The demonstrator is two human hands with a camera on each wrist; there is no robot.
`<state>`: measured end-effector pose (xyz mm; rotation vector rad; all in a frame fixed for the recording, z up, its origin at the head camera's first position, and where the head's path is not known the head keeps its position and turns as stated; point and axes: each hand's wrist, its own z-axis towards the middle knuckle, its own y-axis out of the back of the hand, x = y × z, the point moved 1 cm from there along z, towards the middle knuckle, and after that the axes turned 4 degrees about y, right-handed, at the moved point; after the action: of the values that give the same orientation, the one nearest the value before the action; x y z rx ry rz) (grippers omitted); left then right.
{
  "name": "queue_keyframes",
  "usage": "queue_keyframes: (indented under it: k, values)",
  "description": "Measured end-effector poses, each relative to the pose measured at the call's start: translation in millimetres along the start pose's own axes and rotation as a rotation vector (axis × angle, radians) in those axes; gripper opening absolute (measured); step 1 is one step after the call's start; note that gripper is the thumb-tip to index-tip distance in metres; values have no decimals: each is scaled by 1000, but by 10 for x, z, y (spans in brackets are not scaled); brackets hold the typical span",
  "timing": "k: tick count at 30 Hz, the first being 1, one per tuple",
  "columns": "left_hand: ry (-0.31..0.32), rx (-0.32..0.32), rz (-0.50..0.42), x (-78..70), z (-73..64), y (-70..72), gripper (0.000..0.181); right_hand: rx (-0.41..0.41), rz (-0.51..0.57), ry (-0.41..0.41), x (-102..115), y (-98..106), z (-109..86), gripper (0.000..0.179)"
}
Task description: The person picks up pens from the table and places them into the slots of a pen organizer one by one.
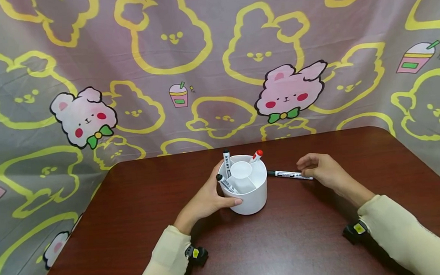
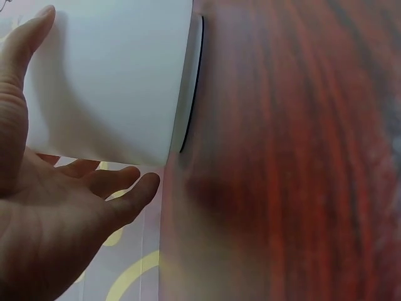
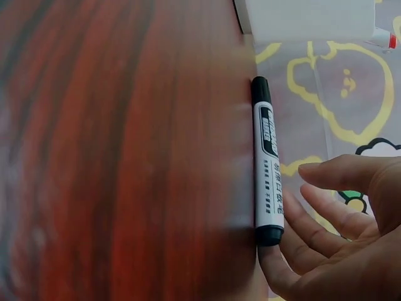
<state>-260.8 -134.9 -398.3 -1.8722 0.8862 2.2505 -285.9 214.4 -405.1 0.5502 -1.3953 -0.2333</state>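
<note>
A white round pen holder [image 1: 259, 196] with compartments and a raised round middle stands on the table. My left hand [image 1: 208, 199] holds it from the left, thumb on its near side and fingers round the far side. Two black-capped markers [image 1: 227, 160] and a red-capped marker [image 1: 257, 155] lean in its compartments. To its right lies a black-capped whiteboard marker [image 1: 288, 174], cap end toward the holder. My right hand [image 1: 324, 171] is at the marker's right end, thumb apart from the fingers. In the right wrist view the fingers [image 3: 313, 235] are beside the marker's lower end, not closed round it.
The dark red-brown wooden table [image 1: 279, 247] has its far edge against a hanging cloth [image 1: 216, 70] printed with yellow outlines and pink cartoon animals. Small black devices [image 1: 198, 255] are strapped at both wrists over pale sleeves.
</note>
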Motion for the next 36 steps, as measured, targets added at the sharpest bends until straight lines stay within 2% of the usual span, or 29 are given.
queue_keyframes:
  k: [10, 19, 28, 36]
  values:
    - [32, -11, 32, -13, -13, 8, 118, 27, -22, -6, -43, -59, 19, 31]
    - [35, -12, 32, -16, -16, 6, 117, 47, -54, 7, -46, -106, 21, 29]
    - [35, -7, 31, -22, -21, 8, 117, 28, -101, 34, -34, -107, 9, 25]
    - [32, -6, 29, -12, -28, 20, 116, -24, -121, 32, -9, -98, 10, 20]
